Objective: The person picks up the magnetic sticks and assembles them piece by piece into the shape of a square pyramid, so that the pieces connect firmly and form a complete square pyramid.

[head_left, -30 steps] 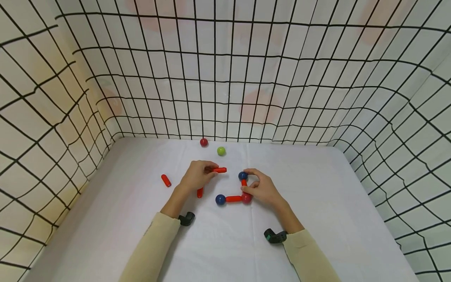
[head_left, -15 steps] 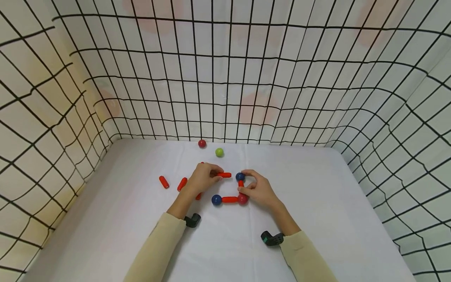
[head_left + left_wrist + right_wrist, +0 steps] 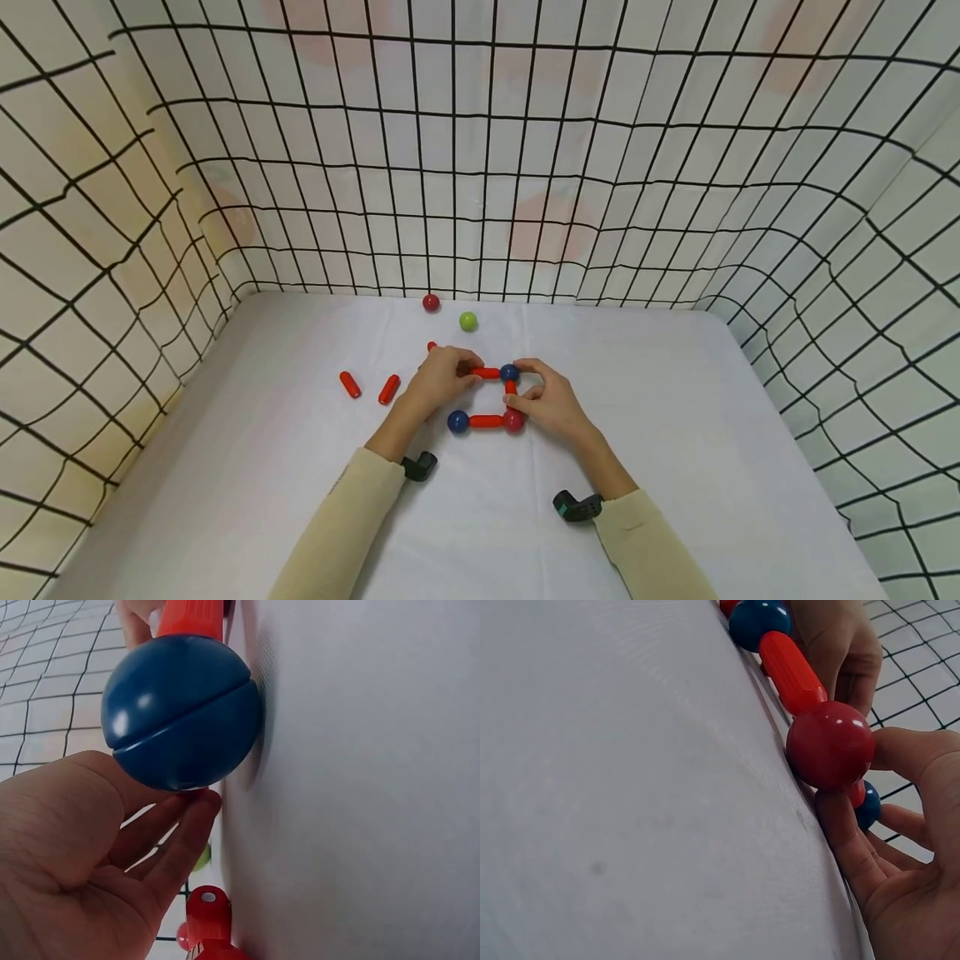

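Head view: two beige sleeves (image 3: 339, 529) reach in over a white counter (image 3: 750, 467), a black device (image 3: 577, 506) at each wrist. Beyond them, nearest first, lies a near rod (image 3: 486, 422), red, with a blue ball (image 3: 458, 422) on its left end and a red ball (image 3: 513, 421) on its right. A red side rod (image 3: 511, 389) runs away from the red ball to a second blue ball (image 3: 509, 372). The right hand (image 3: 553, 406) holds this side, fingers bent, reaching from the red ball to the second blue ball. The left hand (image 3: 442, 379) pinches a far rod (image 3: 488, 373), whose right end meets that ball.

The left wrist view alone shows a groove across the first blue ball and a metal dot on a loose rod's tip (image 3: 208, 898). The right wrist view shows fingers touching the red ball, a contact less clear from above.

Left of the left hand lie two loose rods (image 3: 388, 389); a third tip (image 3: 432, 346) peeks from behind it. Farther off sit a green ball (image 3: 468, 321), then another red ball (image 3: 431, 302), before a black net (image 3: 453, 171).
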The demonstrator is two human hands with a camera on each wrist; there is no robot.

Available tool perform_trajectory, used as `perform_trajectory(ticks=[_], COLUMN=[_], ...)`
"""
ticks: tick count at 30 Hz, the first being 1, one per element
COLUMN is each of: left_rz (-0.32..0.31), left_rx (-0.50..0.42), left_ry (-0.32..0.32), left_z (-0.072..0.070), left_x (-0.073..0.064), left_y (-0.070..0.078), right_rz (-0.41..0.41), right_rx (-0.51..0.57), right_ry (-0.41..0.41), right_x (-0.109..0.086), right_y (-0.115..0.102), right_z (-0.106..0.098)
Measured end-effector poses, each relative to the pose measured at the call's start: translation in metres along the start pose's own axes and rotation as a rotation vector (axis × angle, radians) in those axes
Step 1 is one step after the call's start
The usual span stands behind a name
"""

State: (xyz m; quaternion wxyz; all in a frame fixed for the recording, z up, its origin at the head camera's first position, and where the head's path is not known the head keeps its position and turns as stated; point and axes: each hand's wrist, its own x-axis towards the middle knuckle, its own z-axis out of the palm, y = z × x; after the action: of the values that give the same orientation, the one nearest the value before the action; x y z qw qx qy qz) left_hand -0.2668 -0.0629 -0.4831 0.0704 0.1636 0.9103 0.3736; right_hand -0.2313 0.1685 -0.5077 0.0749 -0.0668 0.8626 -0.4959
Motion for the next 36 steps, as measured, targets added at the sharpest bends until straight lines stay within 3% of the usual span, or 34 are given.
perform_trajectory(ticks=[12,24,30,36], left_rz=[0.006,0.013,0.041,-0.029], left_rx=[0.003,-0.002,-0.008,-0.026], left_ry=[0.015,0.009,0.048,0.108], left_z=[0.003,-0.001,-0.017,-0.038], left_x=[-0.001,-0.002,0.001,0.005], left_y=[-0.002,-0.005,-0.010,-0.017], right_rz=[-0.178,-0.120,-0.108,-0.108], right_rx=[-0.170,-0.112,-0.106,-0.104], right_ry=[0.088,0.033,0.027,0.038], right_x=[0.023,0.033,0.034,0.033], right_y=[0.000,0.008,0.008,0.012], right_z=[0.005,0.004,0.001,0.001])
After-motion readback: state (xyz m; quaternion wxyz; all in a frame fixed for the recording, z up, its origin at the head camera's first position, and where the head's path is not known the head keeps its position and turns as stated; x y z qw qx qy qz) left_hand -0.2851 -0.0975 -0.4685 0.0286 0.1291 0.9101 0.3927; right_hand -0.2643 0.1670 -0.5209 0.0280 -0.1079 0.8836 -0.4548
